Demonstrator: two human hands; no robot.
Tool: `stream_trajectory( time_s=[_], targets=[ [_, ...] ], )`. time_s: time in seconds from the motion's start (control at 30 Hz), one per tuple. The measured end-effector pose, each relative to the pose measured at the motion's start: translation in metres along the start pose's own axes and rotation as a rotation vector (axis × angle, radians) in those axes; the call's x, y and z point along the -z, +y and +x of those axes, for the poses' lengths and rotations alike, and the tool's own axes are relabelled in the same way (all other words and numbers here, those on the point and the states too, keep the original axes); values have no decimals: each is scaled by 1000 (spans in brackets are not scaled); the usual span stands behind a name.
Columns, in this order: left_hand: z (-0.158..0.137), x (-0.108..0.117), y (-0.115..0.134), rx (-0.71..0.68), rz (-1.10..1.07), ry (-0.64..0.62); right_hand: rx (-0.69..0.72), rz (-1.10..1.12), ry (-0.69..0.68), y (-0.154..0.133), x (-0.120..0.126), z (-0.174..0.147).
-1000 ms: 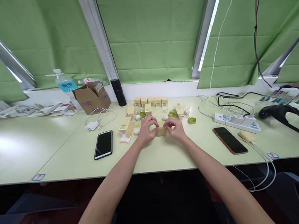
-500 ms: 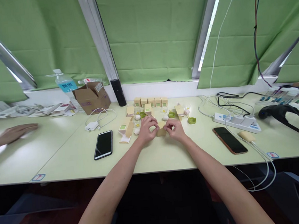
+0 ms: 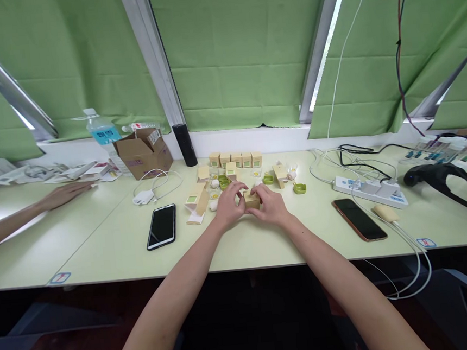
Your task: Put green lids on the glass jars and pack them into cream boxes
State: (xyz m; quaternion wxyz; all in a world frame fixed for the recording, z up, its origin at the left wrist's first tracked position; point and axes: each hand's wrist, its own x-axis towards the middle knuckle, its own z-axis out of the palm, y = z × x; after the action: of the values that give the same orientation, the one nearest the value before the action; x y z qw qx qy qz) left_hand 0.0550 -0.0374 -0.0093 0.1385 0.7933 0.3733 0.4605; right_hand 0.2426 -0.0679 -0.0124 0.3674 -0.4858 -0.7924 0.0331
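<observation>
A small tan cardboard box [image 3: 252,201] is held between my two hands at the middle of the table. My left hand [image 3: 230,202] grips its left side, and my right hand [image 3: 269,204] has fingers curled on its right side and top. Just beyond them lie green plastic pieces [image 3: 267,179], one of them a small green cup-like part [image 3: 299,188] to the right. Opened tan cartons lie flat or tilted, one carton [image 3: 197,199] left of my left hand and another carton [image 3: 280,174] to the right. Small white parts [image 3: 214,205] lie partly hidden by my left hand.
Several small closed boxes [image 3: 236,159] stand in a row at the back. A phone [image 3: 161,226] lies left, another phone [image 3: 359,219] right, beside a power strip [image 3: 369,191]. A brown carton [image 3: 144,153] stands back left. Another person's hand [image 3: 66,195] rests at far left.
The small box between my hands has tilted, showing more of its front and top, and my right fingers have shifted over it. The other person's hand has moved right and farther back.
</observation>
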Motion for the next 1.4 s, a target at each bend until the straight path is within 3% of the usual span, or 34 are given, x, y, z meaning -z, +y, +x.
stream_trajectory(
  time_s=[0.17,0.37,0.53,0.67,1.03,1.4],
  targets=[
    [0,1,4,6,-14,3,-58,-108,-33,-5,-5,-1],
    [1,2,2,16,-79,19,-78,-25,-10,1,7,1],
    [2,-1,-6,56,-182,57,-92,70,121,15,21,4],
    [3,-3,-10,48,-133,74,-153,62,187,19,21,4],
    [-5,-10,-5,38,-225,-145,-160,-30,22,7,3,3],
    [0,-10,-8,97,-126,-7,-212,69,-58,7,9,4]
  ],
)
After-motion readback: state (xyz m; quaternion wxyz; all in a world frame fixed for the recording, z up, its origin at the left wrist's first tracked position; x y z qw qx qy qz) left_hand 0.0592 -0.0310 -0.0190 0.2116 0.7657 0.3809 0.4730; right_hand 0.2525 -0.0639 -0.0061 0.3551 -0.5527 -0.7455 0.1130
